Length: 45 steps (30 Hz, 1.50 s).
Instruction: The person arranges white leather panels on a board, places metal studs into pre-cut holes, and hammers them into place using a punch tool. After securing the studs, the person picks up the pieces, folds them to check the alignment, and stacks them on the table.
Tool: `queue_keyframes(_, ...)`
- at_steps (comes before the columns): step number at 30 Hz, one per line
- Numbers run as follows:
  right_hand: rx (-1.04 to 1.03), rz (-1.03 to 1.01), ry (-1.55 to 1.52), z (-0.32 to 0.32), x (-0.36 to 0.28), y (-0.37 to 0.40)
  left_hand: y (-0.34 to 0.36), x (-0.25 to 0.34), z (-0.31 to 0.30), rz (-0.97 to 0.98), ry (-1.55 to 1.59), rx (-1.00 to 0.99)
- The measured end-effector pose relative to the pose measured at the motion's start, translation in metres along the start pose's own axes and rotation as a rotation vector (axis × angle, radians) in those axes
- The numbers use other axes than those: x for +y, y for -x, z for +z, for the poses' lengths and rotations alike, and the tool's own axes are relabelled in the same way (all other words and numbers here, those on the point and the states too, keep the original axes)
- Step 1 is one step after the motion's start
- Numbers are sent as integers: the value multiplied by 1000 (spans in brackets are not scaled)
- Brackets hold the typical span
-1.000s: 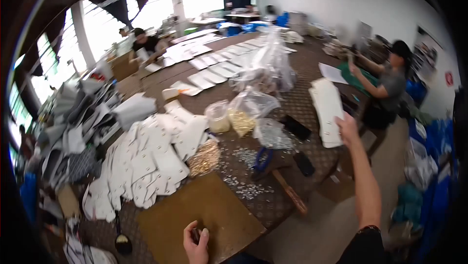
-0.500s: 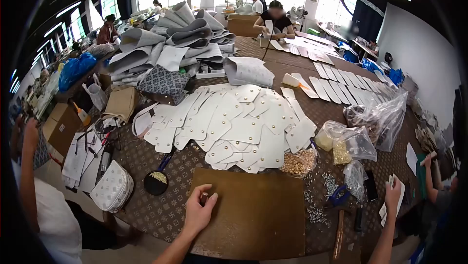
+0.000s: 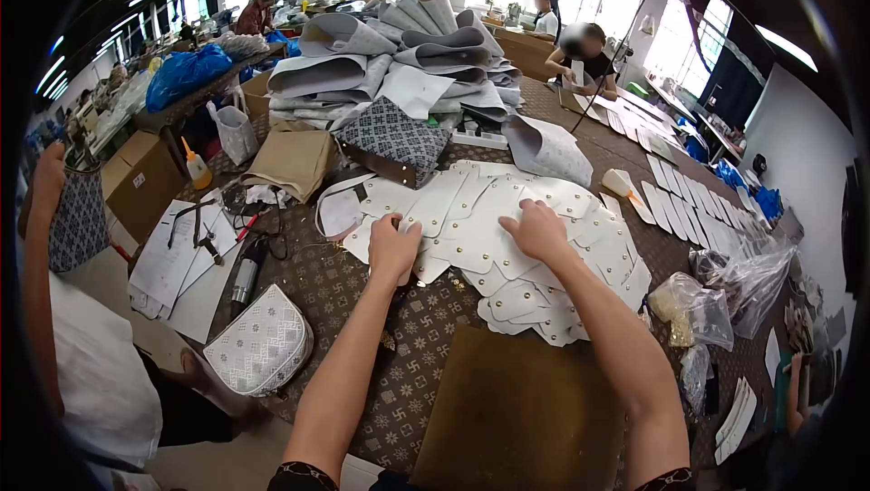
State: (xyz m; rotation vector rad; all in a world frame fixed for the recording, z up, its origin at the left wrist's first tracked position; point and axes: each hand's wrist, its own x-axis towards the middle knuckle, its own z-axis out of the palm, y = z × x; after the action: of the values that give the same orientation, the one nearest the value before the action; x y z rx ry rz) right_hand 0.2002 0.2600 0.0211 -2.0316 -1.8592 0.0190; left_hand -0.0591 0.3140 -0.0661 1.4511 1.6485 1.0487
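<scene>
A broad heap of white flat pieces with gold studs (image 3: pixel 489 255) lies in front of me. My left hand (image 3: pixel 391 251) is at the heap's left edge with its fingers curled in; what they hold, if anything, is hidden. Over the middle of the heap, my right hand (image 3: pixel 539 230) touches the pieces, its thumb and bent fingers apart. Nearer to me is a brown board (image 3: pixel 526 409), partly covered by my right forearm. A few white pieces (image 3: pixel 736 420) lie at the table's right edge.
Grey rolled sheets (image 3: pixel 399 65) are piled behind the heap. A white patterned pouch (image 3: pixel 258 341), a cylindrical tool (image 3: pixel 245 274) and papers (image 3: pixel 172 255) lie left. Plastic bags (image 3: pixel 698 310) lie right. One person stands close at left; another sits across the table.
Both hands have moved forward onto the heap. The white pieces my right hand held now lie at the table's right edge. The view has turned right-to-left, and my left forearm covers the black dish.
</scene>
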Motion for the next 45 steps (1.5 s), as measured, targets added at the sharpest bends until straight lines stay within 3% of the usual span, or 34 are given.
queue_keyframes(2, -260, 241, 145, 11, -29, -28, -22, 4, 6, -11, -31, -31)
queue_keyframes(4, -242, 239, 176, 33, -37, -51, -32, 17, 13, -131, -237, -120)
queue_keyframes(10, -192, 314, 213, 81, -57, -103, -46, 19, 16, -135, -293, -186)
queue_keyframes(12, -231, 455, 38, 92, -66, -120, -58, 9, 21, -144, -278, -258)
queue_keyframes(16, -308, 400, -40, 121, -61, -150, -63, 3, 33, -127, -158, -258)
queue_keyframes(20, -206, 455, -212, 127, -53, -144, -72, -11, 46, -112, -84, -179)
queue_keyframes(22, -175, 494, -313, 128, -47, -135, -79, -17, 44, -215, 104, -291)
queue_keyframes(24, -55, 478, -671, 126, -45, -125, -75, -17, 42, -195, 189, -345)
queue_keyframes(25, -58, 476, -672, 122, -46, -121, -70, -13, 38, -172, 275, -399)
queue_keyframes(27, 30, 417, -905, 105, -45, -106, -54, -2, 30, -160, 372, -382)
queue_keyframes(31, -31, 278, -987, 46, -42, -66, -14, 36, 7, -133, 491, -324)
queue_keyframes(33, 11, 123, -1250, 28, -36, -39, 14, 53, -7, -124, 514, -331)
queue_keyframes(36, -51, 44, -1373, -22, -40, 24, 65, 65, -23, -107, 797, -550)
queue_keyframes(38, -101, 51, -1383, -46, -38, 69, 99, 72, -31, -84, 914, -694)
queue_keyframes(42, -148, 93, -1348, -68, -23, 166, 183, 82, -35, 48, 784, -619)
queue_keyframes(45, -98, 199, -1363, -67, -10, 245, 233, 49, -21, 86, 708, -656)
